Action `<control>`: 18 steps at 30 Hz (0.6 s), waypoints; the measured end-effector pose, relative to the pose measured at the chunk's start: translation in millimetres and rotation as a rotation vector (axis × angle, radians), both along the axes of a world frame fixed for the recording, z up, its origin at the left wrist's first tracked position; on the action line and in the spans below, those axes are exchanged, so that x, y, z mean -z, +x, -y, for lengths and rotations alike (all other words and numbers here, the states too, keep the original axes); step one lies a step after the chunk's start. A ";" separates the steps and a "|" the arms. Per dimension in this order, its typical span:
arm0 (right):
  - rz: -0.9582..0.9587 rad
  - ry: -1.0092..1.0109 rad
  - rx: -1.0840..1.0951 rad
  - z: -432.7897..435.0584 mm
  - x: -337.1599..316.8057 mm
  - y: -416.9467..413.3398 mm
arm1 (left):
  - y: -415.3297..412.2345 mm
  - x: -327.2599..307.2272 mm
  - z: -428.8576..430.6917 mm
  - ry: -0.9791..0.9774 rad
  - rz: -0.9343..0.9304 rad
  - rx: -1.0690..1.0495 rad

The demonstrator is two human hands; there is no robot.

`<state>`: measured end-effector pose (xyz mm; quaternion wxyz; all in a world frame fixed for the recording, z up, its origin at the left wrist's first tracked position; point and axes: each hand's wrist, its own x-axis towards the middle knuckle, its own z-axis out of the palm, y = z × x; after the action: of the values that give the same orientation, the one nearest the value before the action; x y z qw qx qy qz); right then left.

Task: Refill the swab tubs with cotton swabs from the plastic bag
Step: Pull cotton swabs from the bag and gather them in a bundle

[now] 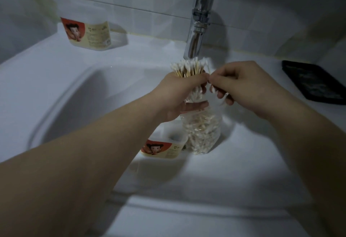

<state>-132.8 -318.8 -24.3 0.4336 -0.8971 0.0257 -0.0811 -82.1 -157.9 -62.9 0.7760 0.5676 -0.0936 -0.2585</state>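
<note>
Left hand [179, 94]: fingers curled tight round a bundle of swabs [189, 67]; white tips fan out above the knuckles, just under the tap [198, 23] spout.
Right hand [249, 85]: fingers curled, thumb and forefinger pinched together, touching the left fingertips. A few loose swabs [213, 89] show under its fingers.
Plastic bag [202, 133]: clear, part full of swabs, hanging directly below the left hand with its mouth against the thumb. Whether the thumb grips it cannot be told.
Near tub [164, 147]: down in the basin, open top, touching the bag's lower left side.
Far tub [88, 32]: on the back left ledge of the sink [56, 64], well apart from both hands.
Dark flat object [314, 81]: on the right ledge; too dim to identify.
</note>
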 end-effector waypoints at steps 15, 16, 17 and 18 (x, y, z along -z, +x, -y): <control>0.128 -0.317 0.009 3.8 -0.7 -0.8 | 0.4 0.8 1.7 -0.001 -0.128 0.130; 0.147 -0.303 0.003 5.4 -0.6 -1.2 | 1.0 0.2 1.9 -0.012 -0.125 0.129; 0.148 -0.295 -0.018 6.9 -0.4 -1.8 | 0.7 -0.9 2.3 -0.023 -0.127 0.130; 0.134 -0.302 -0.059 7.5 -0.2 -2.7 | 1.3 -1.4 1.9 -0.029 -0.132 0.136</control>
<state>-135.5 -326.3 -24.1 0.2967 -0.9450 -0.0422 -0.1310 -80.8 -159.8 -61.5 0.7692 0.5305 -0.0840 -0.3461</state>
